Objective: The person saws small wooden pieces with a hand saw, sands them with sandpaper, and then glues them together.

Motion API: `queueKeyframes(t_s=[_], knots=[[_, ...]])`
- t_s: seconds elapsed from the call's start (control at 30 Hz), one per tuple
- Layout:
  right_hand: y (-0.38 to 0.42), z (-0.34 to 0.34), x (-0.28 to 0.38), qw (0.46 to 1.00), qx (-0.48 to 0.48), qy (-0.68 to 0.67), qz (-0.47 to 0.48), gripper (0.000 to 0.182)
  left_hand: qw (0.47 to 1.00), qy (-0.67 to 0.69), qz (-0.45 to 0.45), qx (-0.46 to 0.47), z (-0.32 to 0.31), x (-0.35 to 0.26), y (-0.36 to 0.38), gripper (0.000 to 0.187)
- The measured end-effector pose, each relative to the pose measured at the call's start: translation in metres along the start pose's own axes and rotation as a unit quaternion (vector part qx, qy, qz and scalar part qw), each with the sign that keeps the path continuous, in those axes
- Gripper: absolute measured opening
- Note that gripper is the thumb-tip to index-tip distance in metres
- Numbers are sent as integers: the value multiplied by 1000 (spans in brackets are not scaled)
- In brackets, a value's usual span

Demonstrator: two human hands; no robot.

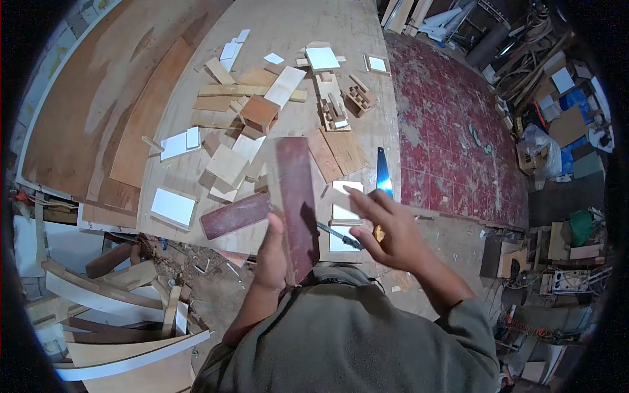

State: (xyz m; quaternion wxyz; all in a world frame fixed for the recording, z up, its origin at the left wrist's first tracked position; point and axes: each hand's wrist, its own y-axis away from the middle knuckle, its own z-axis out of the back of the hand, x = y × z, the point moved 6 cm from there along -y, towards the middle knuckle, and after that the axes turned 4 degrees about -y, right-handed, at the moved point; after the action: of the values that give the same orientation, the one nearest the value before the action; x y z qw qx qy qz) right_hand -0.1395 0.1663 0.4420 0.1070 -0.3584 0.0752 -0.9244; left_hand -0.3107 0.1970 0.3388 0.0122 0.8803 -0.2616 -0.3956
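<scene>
My left hand (267, 259) grips the lower edge of a long wooden board (296, 196) with a dark red face and pale wood side, holding it upright above the table edge. My right hand (391, 229) is to the right of that board, its fingers apart and nothing in them. Beneath the right hand are white-faced pieces (345, 213) and a thin dark tool (337, 234), whose kind I cannot make out. Near it lies a handsaw (384, 173), its yellow handle partly hidden by my hand. A second dark red board (234, 216) rests on the table to the left.
The wooden table (321, 19) carries several wood offcuts, an open wooden box (259, 112) and small wooden hand planes (360, 98). Large plywood sheets (98, 98) lie at the left. A scuffed red panel (452, 131) is at the right. Curved wood scraps (118, 295) clutter the lower left.
</scene>
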Motion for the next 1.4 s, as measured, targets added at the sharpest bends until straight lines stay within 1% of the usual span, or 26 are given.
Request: queueKeyframes(t_s=[0.03,0.07,0.1,0.17,0.2,0.37,0.43,0.47,0.53,0.63,0.7,0.77,0.83,0.9,0.93,0.97,1.03,1.1,1.13,1.17,1.23,1.27,1.3,1.33,1.37,1.4], knots=[[6,-2,-3,999,13,-42,-25,45,996,74,40,28,-2,1,0,70],[9,-4,-4,1000,25,-2,-12,48,997,55,58,-7,0,1,1,72],[11,-7,-7,1000,24,-3,-12,48,997,54,58,-6,-5,-2,-1,72],[15,-4,-12,997,-66,-50,-1,48,995,89,54,2,-12,-5,-1,72],[17,-3,-12,993,-79,-83,-34,45,994,92,53,37,-16,-7,-2,72],[25,-6,-19,997,-69,-38,-6,48,989,95,52,99,-35,-6,-5,67],[25,-6,-8,992,-65,83,76,49,991,96,48,74,-36,-5,-9,66],[26,-5,-2,992,-39,93,82,53,992,96,47,74,-38,-6,-11,66],[30,-10,-10,991,-39,89,96,53,991,109,66,30,-36,-6,-16,71],[31,-11,-10,989,-40,73,124,51,990,123,60,23,-35,-7,-19,72],[34,-9,-2,975,-7,112,194,50,988,136,74,25,-37,-10,-17,72],[24,3,-22,965,-1,214,149,58,984,149,95,29,-37,-8,-15,73],[29,3,-16,954,21,219,204,60,978,184,92,28,-36,-8,-18,72],[46,-12,5,946,20,136,295,60,976,190,92,54,-36,-11,-16,71],[45,-11,-3,943,45,163,286,61,973,194,99,81,-38,-12,-14,71],[38,-5,-25,952,35,179,246,60,973,194,100,80,-37,-12,-14,71],[29,9,-23,956,27,200,213,58,968,212,99,93,-40,-11,-13,70],[49,-9,11,933,102,136,316,47,969,208,91,103,-45,-15,-11,70],[47,-6,8,940,122,124,293,55,969,198,92,115,-46,-17,-9,69],[39,-1,-3,941,121,121,291,55,969,196,95,114,-45,-18,-7,69],[8,29,-39,966,-38,209,149,49,983,157,76,52,-37,-17,-6,70],[6,36,-42,990,-3,127,67,44,983,157,74,58,-34,-17,-9,70],[5,38,-32,989,-5,133,70,44,982,169,38,71,-29,-17,-12,69],[6,36,-23,998,-21,31,42,45,980,182,6,80,-28,-18,-11,68],[8,31,-18,997,-38,-73,15,46,980,182,6,82,-30,-16,-7,68],[10,19,-22,992,-21,-122,2,51,990,137,-21,40,-31,-18,-5,68]])
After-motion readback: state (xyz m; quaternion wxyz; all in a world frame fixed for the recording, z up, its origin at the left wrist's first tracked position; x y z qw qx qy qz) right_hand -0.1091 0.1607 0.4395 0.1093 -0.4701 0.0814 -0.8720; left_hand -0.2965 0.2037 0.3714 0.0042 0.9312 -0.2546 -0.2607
